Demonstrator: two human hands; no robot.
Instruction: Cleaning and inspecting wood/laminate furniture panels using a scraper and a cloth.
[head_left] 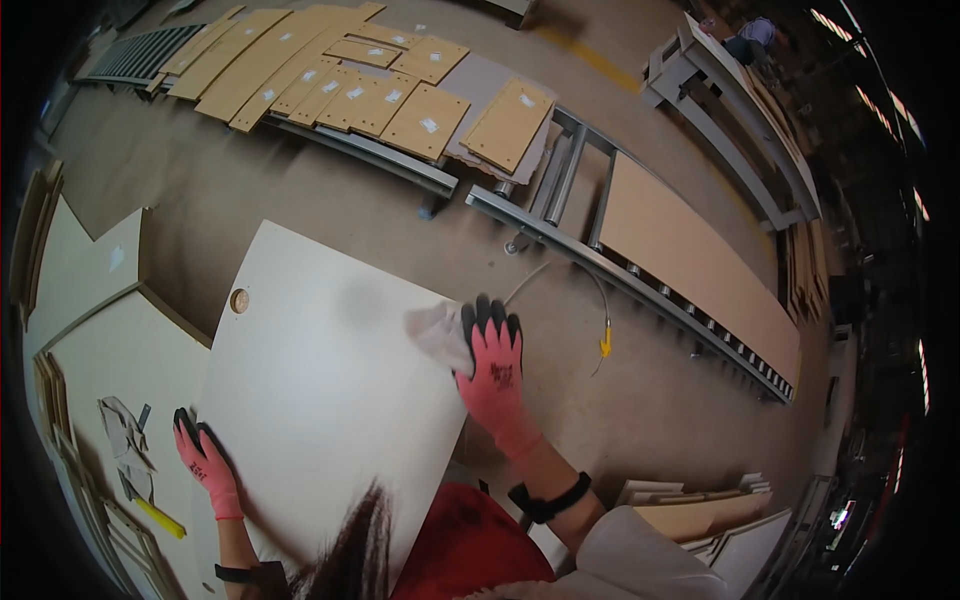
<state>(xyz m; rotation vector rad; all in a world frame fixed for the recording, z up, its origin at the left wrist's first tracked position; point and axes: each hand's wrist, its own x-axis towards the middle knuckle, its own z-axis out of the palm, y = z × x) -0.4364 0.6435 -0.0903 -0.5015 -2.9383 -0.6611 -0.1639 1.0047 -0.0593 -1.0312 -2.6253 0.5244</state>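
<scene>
A large white panel with one round hole near its far left corner lies in front of me, tilted in the view. My right hand, in a pink glove with black fingertips, is at the panel's right edge. Its fingers point away from me, and a pale crumpled cloth is held under its thumb side against the panel. On the opposite edge, my left hand, gloved alike, holds the panel's side; part of its grip is hidden.
Pale boards lie at the left, bearing a grey rag and a yellow-handled tool. Brown drilled panels cover a far conveyor. A roller conveyor carries a long board. A yellow connector hangs on a hose. Boards are stacked at right.
</scene>
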